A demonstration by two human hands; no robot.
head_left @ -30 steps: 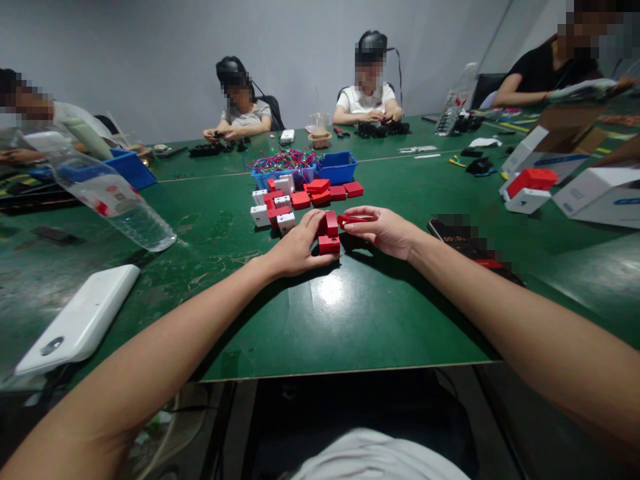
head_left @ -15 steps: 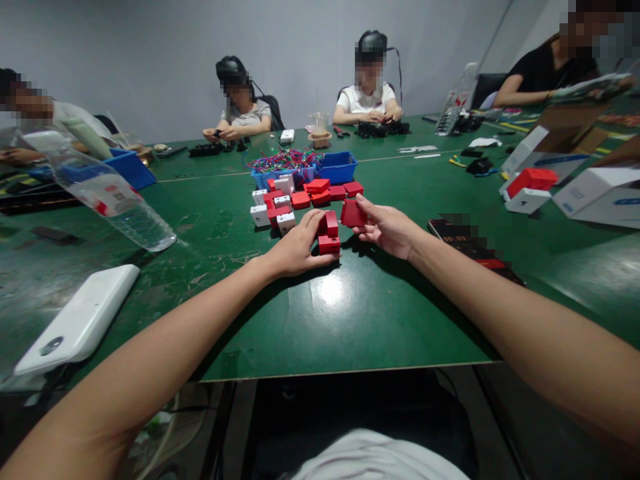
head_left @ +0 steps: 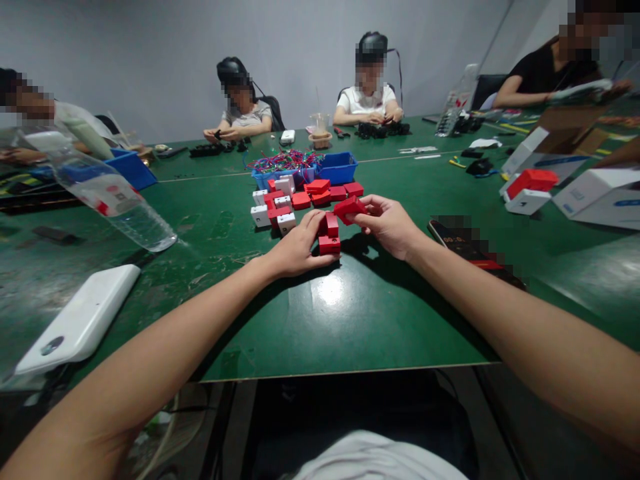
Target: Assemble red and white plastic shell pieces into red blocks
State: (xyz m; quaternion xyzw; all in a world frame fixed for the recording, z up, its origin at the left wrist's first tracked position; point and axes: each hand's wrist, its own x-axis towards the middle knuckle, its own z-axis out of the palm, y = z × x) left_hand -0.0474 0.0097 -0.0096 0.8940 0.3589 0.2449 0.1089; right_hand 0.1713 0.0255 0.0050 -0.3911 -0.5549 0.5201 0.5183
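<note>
My left hand (head_left: 300,247) is curled round a small stack of red plastic blocks (head_left: 329,244) on the green table, its thumb along the near side. My right hand (head_left: 393,225) pinches another red plastic block (head_left: 349,209) between thumb and fingers, tilted and held just above and right of that stack. Beyond my left hand sits a cluster of blocks, with several white ones (head_left: 260,215) among red ones. More red blocks (head_left: 319,186) lie behind, in front of the blue bins.
A blue bin of coloured wires (head_left: 285,175) stands beside another blue bin (head_left: 338,168). On the left are a plastic bottle (head_left: 110,193) and a white power bank (head_left: 80,320). A phone (head_left: 470,250) and white boxes (head_left: 603,193) lie right. Other people sit around the table.
My right hand has turned the red block from nearly upright to a tilted pose, shifting it slightly left toward the stack. My left hand has stayed in place.
</note>
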